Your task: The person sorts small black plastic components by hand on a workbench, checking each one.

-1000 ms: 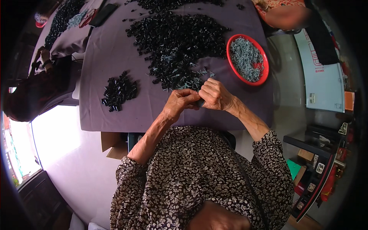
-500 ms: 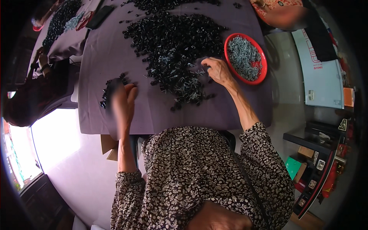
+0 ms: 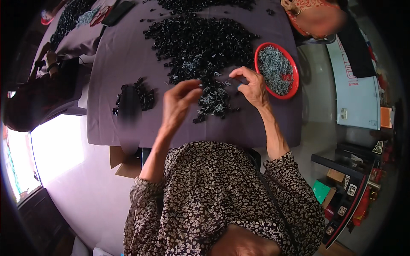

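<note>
My right hand (image 3: 253,86) hovers over the near edge of a big heap of small black parts (image 3: 200,38) mixed with silvery screws, on a purple-grey table (image 3: 115,123). Its thumb and fingers pinch a small dark part. My left hand (image 3: 178,103) is raised above the table between that heap and a small separate pile of black parts (image 3: 137,96). It is blurred with its fingers loosely curled, and nothing shows in it. A red bowl of grey screws (image 3: 276,70) stands just right of my right hand.
Another person (image 3: 318,17) sits at the table's far right corner, and one in dark clothes (image 3: 30,98) at the left. A black flat device (image 3: 119,10) lies at the far edge. A cardboard box (image 3: 124,162) sits under the table, with shelves (image 3: 354,183) at the right.
My left hand left the small pile on the left and swung back toward the middle. My right hand stayed by the heap's near edge, with its fingers now pinched together.
</note>
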`<state>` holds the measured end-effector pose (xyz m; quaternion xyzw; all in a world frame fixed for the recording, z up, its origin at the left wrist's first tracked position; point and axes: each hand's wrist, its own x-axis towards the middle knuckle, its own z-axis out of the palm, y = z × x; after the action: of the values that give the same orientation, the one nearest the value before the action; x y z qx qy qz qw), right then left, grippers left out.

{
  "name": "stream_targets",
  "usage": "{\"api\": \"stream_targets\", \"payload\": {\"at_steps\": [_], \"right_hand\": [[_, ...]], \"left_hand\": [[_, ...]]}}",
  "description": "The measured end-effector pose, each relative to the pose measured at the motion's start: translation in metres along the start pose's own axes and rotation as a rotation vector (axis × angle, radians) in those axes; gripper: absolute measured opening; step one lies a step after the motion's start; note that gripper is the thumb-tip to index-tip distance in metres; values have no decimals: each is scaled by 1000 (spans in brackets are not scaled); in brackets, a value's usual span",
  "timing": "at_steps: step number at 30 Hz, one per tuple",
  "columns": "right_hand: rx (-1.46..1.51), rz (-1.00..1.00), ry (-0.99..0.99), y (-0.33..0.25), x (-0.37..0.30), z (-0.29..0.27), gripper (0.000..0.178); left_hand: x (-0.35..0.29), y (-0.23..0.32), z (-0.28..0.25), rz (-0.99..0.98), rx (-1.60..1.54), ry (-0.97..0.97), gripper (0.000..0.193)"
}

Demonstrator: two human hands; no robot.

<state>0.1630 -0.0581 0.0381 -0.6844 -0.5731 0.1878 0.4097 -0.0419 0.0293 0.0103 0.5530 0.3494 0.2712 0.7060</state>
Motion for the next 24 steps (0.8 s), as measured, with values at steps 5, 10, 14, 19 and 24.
{"api": "stream_targets", "payload": {"at_steps": [5, 10, 14, 19, 24], "right_hand": [[63, -241, 2, -40, -2, 1, 34], [42, -299, 26, -37, -8, 3, 36], [-10, -303, 7, -33, -11, 5, 40], [171, -135, 30, -39, -11, -2, 40], [-96, -62, 120, -3, 0, -14, 36]], "left_hand": [[7, 0, 48, 38, -392, -164, 21], [3, -7, 54, 19, -456, -131, 18], [0, -6, 54, 17, -541, -149, 17], [2, -8, 51, 20, -640, -183, 17], [0, -7, 45, 17, -632, -150, 15]]}}
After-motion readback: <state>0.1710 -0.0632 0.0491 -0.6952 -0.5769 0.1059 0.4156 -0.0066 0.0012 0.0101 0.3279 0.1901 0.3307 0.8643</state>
